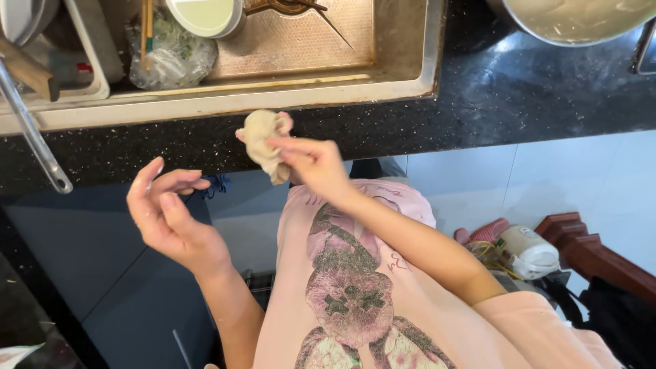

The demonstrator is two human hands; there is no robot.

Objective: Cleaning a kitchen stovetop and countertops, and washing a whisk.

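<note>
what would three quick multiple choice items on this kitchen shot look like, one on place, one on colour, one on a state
1. Where is the lump of dough?
A. in the sink
B. in the right hand, in front of the counter edge
C. on the floor

2. What colour is the countertop?
A. white
B. speckled black
C. red

3. How is the left hand?
A. open and empty
B. closed on a spoon
C. flat on the counter

Answers:
1 B, the right hand pinches the dough in the air below the sink.
2 B, the stone is dark with pale flecks.
3 A, its fingers are curled loosely with nothing in them.
</note>
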